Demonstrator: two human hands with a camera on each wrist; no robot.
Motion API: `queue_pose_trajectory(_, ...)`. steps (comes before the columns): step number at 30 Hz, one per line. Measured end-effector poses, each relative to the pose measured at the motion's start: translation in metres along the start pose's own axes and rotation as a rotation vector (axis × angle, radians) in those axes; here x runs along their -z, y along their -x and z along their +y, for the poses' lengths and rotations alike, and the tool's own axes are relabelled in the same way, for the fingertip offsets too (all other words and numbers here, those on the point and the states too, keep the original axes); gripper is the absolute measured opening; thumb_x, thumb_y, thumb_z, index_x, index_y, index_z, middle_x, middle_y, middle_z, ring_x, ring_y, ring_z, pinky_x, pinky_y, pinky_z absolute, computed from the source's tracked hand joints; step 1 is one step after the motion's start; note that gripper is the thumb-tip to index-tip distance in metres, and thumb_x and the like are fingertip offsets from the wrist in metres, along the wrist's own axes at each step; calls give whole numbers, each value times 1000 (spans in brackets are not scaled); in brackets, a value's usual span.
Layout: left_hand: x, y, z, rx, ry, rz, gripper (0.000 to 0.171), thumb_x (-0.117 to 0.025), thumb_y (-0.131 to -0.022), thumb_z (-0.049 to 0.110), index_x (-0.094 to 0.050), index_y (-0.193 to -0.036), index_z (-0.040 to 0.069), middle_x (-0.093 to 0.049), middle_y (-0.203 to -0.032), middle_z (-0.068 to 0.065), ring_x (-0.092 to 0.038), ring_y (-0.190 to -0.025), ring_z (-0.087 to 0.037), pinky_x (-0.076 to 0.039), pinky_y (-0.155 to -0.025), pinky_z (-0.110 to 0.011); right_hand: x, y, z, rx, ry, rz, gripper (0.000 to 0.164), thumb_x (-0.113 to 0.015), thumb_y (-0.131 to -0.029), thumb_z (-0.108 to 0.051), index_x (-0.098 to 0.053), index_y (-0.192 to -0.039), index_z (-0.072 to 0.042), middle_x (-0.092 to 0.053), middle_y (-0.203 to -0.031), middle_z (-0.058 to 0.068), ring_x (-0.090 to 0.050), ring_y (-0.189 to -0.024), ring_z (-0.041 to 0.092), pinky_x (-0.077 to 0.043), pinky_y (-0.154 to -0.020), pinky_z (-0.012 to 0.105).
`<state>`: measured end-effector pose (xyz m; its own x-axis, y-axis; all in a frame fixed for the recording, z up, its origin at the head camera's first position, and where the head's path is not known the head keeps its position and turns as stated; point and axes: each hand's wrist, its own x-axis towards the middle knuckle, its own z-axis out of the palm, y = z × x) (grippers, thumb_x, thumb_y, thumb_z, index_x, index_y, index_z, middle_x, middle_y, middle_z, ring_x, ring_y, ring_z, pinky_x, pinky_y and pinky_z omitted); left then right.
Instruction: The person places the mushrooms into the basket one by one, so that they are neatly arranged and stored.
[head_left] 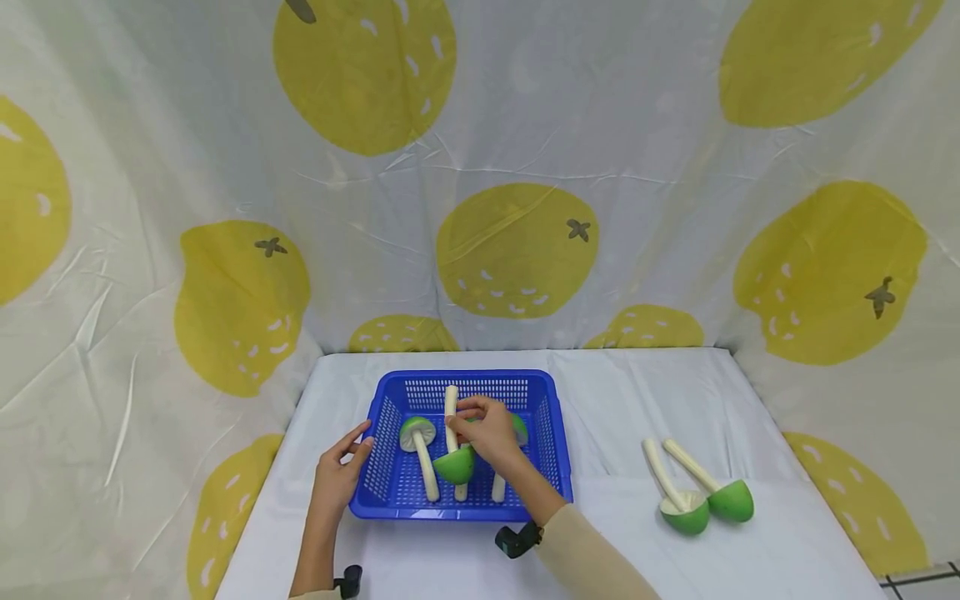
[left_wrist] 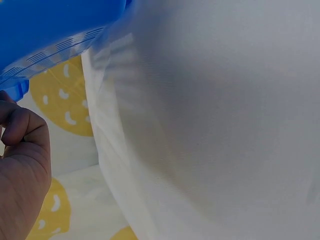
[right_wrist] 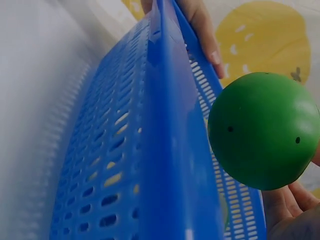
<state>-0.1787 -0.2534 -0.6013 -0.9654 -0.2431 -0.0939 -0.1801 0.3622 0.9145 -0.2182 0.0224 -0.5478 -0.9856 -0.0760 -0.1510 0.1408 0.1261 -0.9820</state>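
A toy mushroom with a green cap and white stem (head_left: pixel 452 429) is pinched by the stem in my right hand (head_left: pixel 487 432), over the blue basket (head_left: pixel 465 514). Its cap points down toward me, and the right wrist view shows the round green cap (right_wrist: pixel 265 132) close up. My left hand (head_left: pixel 335 477) grips the basket's left rim. Inside the basket lies a mushroom (head_left: pixel 424 467) on the left, cap to the back. Two more lie beside it, partly hidden by the held mushroom and my right hand; a stem (head_left: pixel 498 487) shows at the right.
Two more green-capped mushrooms, one on the left (head_left: pixel 684 512) and one on the right (head_left: pixel 731 502), lie side by side on the white-covered table (head_left: pixel 615 550), right of the basket. A lemon-patterned curtain (head_left: pixel 517 250) hangs behind and along both sides.
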Motion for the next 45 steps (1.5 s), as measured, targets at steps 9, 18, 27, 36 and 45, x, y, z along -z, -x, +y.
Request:
queue_pose_trajectory(9, 0, -1, 0, -4, 1, 9, 46, -67, -99, 45, -64, -142, 28, -62, -102, -10, -62, -73, -16, -53, -65, -25, -15, -5, 10, -7, -23, -38, 39, -83, -88, -23, -70, -121, -6, -75, -98, 10, -75, -72, 21, -62, -69, 36)
queue_pose_trajectory(18, 1, -2, 1, -11, -5, 10, 51, -67, -98, 52, -63, -143, 29, -62, -103, -10, -61, -76, -16, -53, -66, -25, -22, -8, 14, -38, -33, -36, 36, -81, -90, -21, -70, -120, -5, -77, -98, 9, -76, -75, 21, -62, -70, 36)
queue_pose_trajectory(27, -2, 0, -1, 4, -16, 11, 45, -67, -100, 44, -63, -142, 30, -62, -103, -11, -58, -79, -18, -51, -66, -25, -27, -8, 22, -67, 1, -29, 31, -80, -90, -19, -71, -116, -6, -78, -97, 9, -75, -72, 19, -62, -68, 34)
queue_pose_trajectory(36, -2, 0, -2, -2, -3, 10, 45, -67, -99, 45, -64, -142, 30, -64, -104, -13, -61, -82, -20, -54, -68, -26, -32, -10, 30, -79, 33, 7, 27, -82, -87, -16, -71, -108, -3, -78, -92, 9, -75, -70, 19, -61, -65, 33)
queue_pose_trajectory(45, -2, -1, -2, -3, 3, 16, 44, -67, -100, 45, -64, -142, 30, -63, -103, -12, -60, -84, -21, -53, -69, -25, -35, -12, 38, -84, 65, -9, 24, -83, -86, -16, -71, -102, -3, -77, -88, 9, -73, -67, 17, -60, -61, 32)
